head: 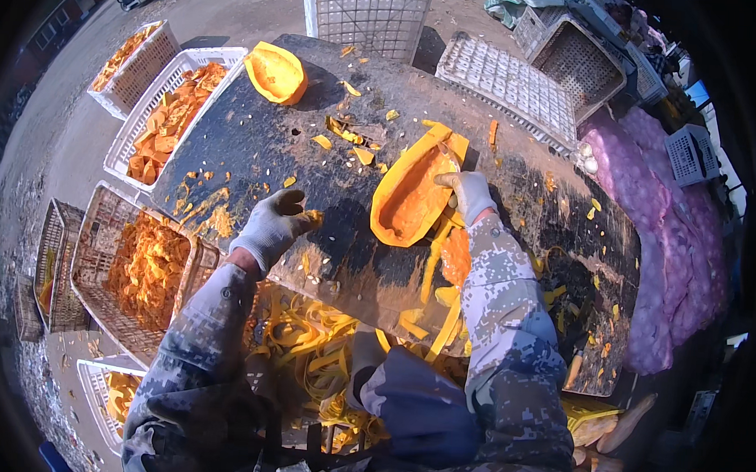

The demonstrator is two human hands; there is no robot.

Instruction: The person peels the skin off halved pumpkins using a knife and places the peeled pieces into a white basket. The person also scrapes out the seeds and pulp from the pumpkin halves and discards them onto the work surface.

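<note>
A peeled, hollowed pumpkin half (411,190) lies cut side up on the dark, worn wooden board (364,273). My right hand (468,192), in a light work glove, grips its right rim, thumb and fingers at the edge. My left hand (277,225), gloved with darkened fingertips, is over the board to the left, its fingers curled around a small yellowish piece (315,218); what that piece is, I cannot tell. Another pumpkin half (275,73) rests at the board's far left edge. Orange pulp (456,257) and peel strips (436,257) lie beside my right forearm.
At left stand a white crate of pumpkin pieces (127,162) and a dirty crate of orange pulp (190,253). Long peels (313,341) are heaped below the board's near edge. Empty crates (508,83) stand beyond; purple net sacks (662,248) lie right. A handled tool (573,369) lies near right.
</note>
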